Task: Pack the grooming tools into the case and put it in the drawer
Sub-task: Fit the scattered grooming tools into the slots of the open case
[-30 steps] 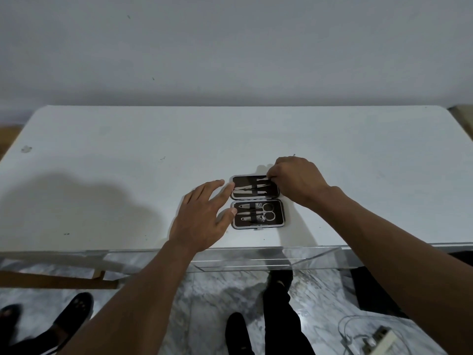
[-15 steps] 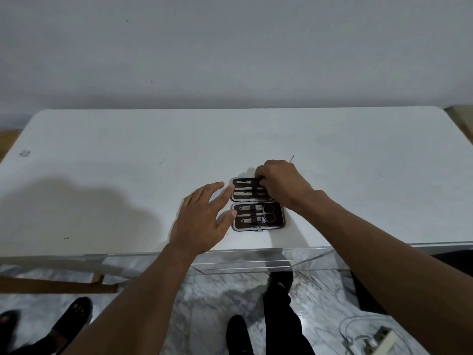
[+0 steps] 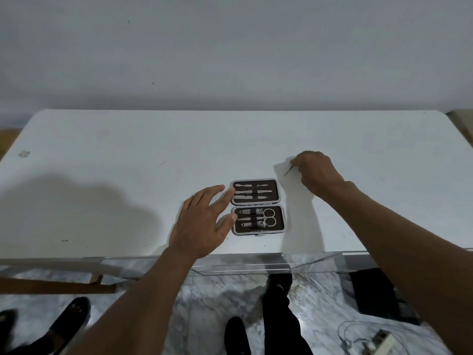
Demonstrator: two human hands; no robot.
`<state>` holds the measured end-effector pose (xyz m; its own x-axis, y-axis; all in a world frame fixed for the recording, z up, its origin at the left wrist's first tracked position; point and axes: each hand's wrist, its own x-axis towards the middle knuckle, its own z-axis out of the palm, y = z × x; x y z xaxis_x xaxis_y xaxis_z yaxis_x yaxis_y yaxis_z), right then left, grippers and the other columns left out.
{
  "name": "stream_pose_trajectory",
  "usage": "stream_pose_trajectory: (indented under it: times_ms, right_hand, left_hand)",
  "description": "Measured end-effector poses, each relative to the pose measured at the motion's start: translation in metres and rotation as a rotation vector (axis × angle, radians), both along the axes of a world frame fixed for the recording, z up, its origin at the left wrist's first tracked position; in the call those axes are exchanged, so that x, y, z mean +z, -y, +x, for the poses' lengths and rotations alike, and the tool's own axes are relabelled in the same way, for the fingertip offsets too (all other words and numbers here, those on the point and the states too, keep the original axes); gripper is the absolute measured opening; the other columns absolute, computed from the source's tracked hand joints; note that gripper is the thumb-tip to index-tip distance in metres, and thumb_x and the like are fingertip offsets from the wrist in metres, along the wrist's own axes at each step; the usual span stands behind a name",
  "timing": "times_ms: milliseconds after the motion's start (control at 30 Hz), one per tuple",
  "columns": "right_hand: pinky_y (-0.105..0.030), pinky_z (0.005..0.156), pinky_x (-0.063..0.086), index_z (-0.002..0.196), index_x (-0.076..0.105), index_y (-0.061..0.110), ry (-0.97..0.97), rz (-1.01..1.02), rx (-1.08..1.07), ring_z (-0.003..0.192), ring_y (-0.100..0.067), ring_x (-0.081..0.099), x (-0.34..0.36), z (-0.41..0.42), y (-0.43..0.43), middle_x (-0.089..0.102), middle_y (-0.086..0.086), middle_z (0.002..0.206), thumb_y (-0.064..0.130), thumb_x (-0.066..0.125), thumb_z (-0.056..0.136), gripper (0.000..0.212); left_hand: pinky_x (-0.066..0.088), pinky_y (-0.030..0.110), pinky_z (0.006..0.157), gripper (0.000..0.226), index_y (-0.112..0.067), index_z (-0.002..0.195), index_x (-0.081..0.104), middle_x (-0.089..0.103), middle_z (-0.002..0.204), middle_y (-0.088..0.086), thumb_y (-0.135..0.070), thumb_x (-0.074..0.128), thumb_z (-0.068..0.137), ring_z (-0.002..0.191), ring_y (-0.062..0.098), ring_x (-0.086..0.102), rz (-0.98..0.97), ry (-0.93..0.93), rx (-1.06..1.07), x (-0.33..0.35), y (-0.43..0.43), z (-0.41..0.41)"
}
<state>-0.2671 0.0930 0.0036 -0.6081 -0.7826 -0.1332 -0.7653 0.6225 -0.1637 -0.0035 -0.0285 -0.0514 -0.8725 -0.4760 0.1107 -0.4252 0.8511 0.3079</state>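
Here, in the head view, a small case (image 3: 258, 206) was seen lying open and flat on the white table (image 3: 128, 175), near its front edge. The far half was filled with three slim tools under a strap; the near half was filled with scissors, clippers and a further piece. The left hand (image 3: 204, 224) was laid flat beside the case, fingers spread, with the index fingertip and thumb tip touching its left edge, so the case appeared to be steadied. The right hand (image 3: 316, 172) was held to the right of the case and apart from it, fingers bunched and pinched on a thin pointed tool (image 3: 288, 171), whose tip was angled down toward the table. A clear drawer (image 3: 268, 265) was seen pulled out below the table's front edge.

The packing step was judged to be in hand, with this last loose tool not yet stowed. The next move was judged to call for the tool to be slid under a strap, the case folded shut, and then lowered into the drawer.
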Motion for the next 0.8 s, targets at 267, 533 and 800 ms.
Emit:
stream_pose_trajectory:
  times_ms: [267,533,800]
  right_hand:
    - [-0.033,0.061,0.039,0.067,0.047,0.002,-0.055,0.13,-0.017,0.068,-0.035,0.046,0.011,0.004,0.004,0.052,-0.015,0.069,-0.004,0.046,0.082,0.016]
    - [-0.031,0.062,0.04,0.069,0.044,0.007,0.083,0.163,-0.077,0.071,-0.034,0.051,0.017,0.018,-0.003,0.044,-0.006,0.065,0.017,0.062,0.075,0.021]
    - [-0.029,0.054,0.034,0.06,0.034,0.018,0.096,-0.064,0.125,0.057,-0.03,0.042,0.018,0.041,-0.004,0.046,-0.002,0.054,0.014,0.057,0.069,0.025]
  left_hand:
    - [0.032,0.039,0.107,0.056,-0.034,0.145,0.036,0.041,0.147,-0.007,-0.054,0.033,0.093,0.135,0.016,0.035,-0.01,0.019,0.001,-0.001,0.0,0.0]
    - [0.032,0.038,0.108,0.056,-0.034,0.146,0.036,0.041,0.148,-0.007,-0.055,0.031,0.093,0.135,0.015,0.035,-0.017,0.025,0.003,0.0,0.0,0.0]
    - [0.033,0.04,0.108,0.055,-0.032,0.145,0.037,0.042,0.147,-0.006,-0.053,0.033,0.094,0.135,0.017,0.036,-0.022,0.017,-0.003,-0.001,0.0,0.0]
